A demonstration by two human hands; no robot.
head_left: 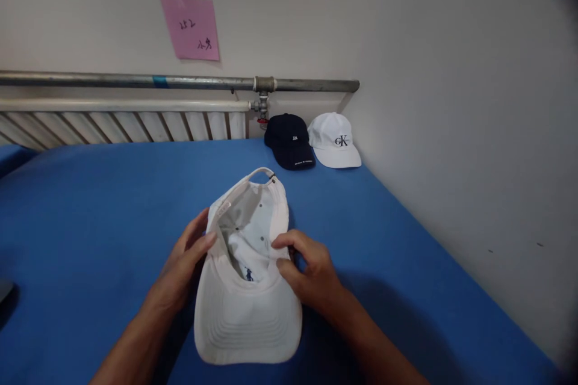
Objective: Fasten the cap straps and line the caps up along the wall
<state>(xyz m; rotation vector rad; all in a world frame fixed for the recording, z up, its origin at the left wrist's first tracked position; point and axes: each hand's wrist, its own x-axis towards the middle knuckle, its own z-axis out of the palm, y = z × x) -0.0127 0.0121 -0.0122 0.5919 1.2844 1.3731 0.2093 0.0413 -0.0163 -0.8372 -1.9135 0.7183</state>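
A white baseball cap [248,325] is held with its inside facing me, its brim toward me and its back strap pointing away. On the cap's left side, my left hand [180,267] grips the edge, thumb on the inner band and fingers behind. Opposite it, my right hand [309,267] pinches the right rim between thumb and bent fingers. Inside the crown a small dark embroidered logo shows on a folded-in part. A black cap [289,139] and another white cap [335,139] with "CK"-like letters sit side by side at the far end of the blue surface.
A blue sheet-covered surface [112,204] spreads beneath the caps. Behind it are a white radiator [149,126], a metal pipe [203,83] and a valve [262,105]. A pink note [192,27] is stuck on the wall. A bare wall [451,132] borders the right side.
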